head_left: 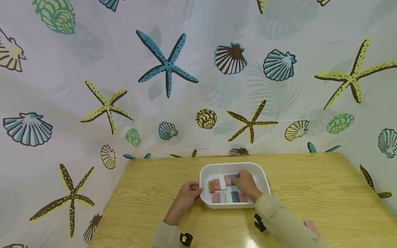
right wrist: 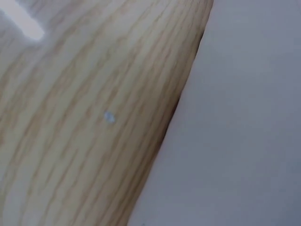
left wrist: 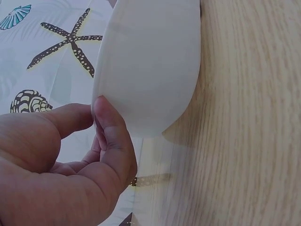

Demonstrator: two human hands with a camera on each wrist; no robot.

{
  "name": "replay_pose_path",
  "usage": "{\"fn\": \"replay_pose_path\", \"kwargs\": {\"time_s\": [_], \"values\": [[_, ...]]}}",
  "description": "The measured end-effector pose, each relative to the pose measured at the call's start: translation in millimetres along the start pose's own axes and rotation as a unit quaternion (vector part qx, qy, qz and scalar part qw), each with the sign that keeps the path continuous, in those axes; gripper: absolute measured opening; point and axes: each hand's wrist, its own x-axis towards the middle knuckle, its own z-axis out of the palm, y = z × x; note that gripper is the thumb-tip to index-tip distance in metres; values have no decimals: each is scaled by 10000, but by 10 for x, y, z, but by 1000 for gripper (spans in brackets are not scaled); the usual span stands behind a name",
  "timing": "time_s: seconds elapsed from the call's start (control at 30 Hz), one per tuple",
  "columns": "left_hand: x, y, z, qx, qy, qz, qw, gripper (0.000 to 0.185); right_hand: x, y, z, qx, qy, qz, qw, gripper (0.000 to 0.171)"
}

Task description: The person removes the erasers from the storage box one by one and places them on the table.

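A white tray [head_left: 231, 165] sits mid-table on the wooden table [head_left: 310, 186] and holds two rows of small coloured blocks. The back row includes a pink block [head_left: 216, 184] and a white block [head_left: 222, 182]; the front row includes a blue one [head_left: 235, 196]. My left hand [head_left: 187, 196] grips the tray's left side. In the left wrist view its thumb [left wrist: 113, 136] lies against the tray's outer wall [left wrist: 150, 70]. My right hand [head_left: 245, 182] reaches into the tray, fingers curled over a blue block [head_left: 232, 176] at the back row's right end. The right wrist view shows only table [right wrist: 94, 117] and tray wall [right wrist: 235, 141].
A pink block [head_left: 311, 227] lies on the table beside my right sleeve. A curtain printed with starfish and shells [head_left: 167, 69] hangs behind the table and drapes past its left and right edges.
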Motion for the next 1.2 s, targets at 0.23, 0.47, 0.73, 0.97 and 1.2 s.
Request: {"fn": "replay_pose_path", "kwargs": {"time_s": [0.23,0.47,0.73,0.97,1.2], "values": [[5,3,7,-33,-3,-16,10000,37,66,-2,56,-467,69,-126,9988,16],[-1,2,-3,-11,9,-42,10000,37,100,-2,127,-919,66,-185,9956,21],[-54,93,-4,-33,-36,-72,10000,36,40,10,105,-811,71,-210,9965,24],[-146,189,23,-103,-43,63,9999,36,-7,10,2,-570,77,-196,9982,26],[-89,146,8,-115,-70,-64,9999,36,-67,-21,-102,-196,-176,-147,9995,32]]}}
